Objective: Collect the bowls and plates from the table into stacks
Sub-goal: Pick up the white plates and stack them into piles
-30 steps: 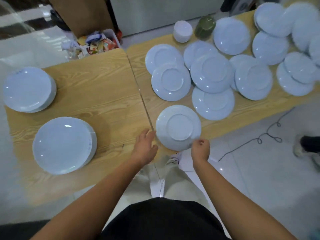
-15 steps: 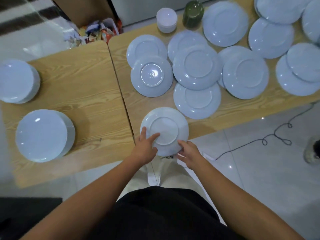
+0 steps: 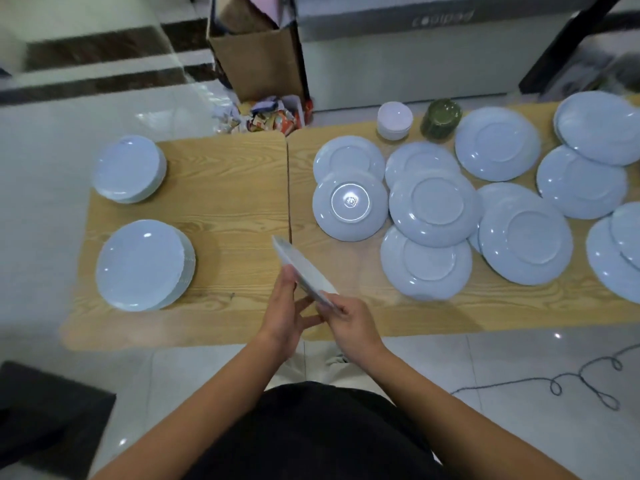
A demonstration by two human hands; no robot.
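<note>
"What's the floor like?"
"Pale glossy tiles point(image 3: 519, 358) with dark stripes point(image 3: 104, 77) far off, a grey cable point(image 3: 555, 382) looping across."
"Furniture?"
"Two wooden tables point(image 3: 235, 188) butted together; behind them a cardboard box point(image 3: 259, 64) and a grey cabinet point(image 3: 415, 64)."

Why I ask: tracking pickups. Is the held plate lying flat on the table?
No, the plate is tilted steeply on edge above the wooden table, held between the left hand and the right hand.
</note>
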